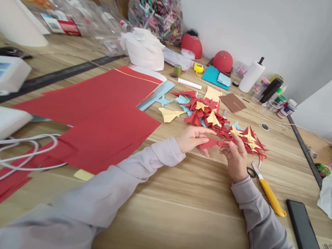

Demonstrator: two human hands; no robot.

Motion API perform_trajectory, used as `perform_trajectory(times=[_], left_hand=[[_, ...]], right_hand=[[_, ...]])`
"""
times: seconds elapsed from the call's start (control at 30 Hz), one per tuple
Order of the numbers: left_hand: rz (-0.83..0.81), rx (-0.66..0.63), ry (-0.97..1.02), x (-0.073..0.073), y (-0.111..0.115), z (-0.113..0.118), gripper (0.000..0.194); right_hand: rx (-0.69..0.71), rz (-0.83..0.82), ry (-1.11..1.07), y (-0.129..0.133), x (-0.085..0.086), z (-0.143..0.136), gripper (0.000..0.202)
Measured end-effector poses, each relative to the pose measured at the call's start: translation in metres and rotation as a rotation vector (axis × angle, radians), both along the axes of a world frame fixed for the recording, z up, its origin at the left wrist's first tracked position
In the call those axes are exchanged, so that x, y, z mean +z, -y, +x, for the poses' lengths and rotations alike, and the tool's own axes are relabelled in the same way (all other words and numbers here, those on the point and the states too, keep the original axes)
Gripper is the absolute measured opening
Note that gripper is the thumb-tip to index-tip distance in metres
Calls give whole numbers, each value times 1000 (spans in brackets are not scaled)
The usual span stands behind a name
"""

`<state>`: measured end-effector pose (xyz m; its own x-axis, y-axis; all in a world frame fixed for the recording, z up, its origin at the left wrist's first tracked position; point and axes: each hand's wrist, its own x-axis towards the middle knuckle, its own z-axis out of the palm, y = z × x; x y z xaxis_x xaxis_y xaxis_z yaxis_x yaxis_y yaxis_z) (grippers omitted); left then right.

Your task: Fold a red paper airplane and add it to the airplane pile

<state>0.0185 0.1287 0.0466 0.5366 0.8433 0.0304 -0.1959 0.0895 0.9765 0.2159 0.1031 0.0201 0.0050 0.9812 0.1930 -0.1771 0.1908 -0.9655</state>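
Note:
Between both hands is a small piece of folded red paper (209,143), held just above the table in front of a heap. My left hand (193,139) pinches its left part between thumb and fingers. With thumb and fingertips my right hand (236,155) grips the other end. Its exact folded shape is partly hidden by the fingers. Right behind the hands lies a heap of red folded paper pieces (195,116) mixed with yellow and light blue ones. A yellow paper plane (170,115) rests at the heap's left edge, near a light blue folded star (164,100).
Large red paper sheets (104,137) cover the left of the table, beside white cables (29,156). A yellow-handled utility knife (272,198) and a black phone (307,239) lie at right. A brown paper square (233,102), bottles (287,108) and a stuffed plastic bag (155,10) stand farther back.

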Motion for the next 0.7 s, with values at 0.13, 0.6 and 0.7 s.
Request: perform_trajectory(times=[0.13,0.6,0.7], left_hand=[[-16,-25,42,-8,-2,3,49],[75,-4,-51,-18,0,7,41],[235,103,-150,-24,-1,9,34]], right_hand=[[64,108,255,9,1,-7,55],[-59,46,298,7,-7,-11,32],[-81,-24,228,3,-11,-7,32]])
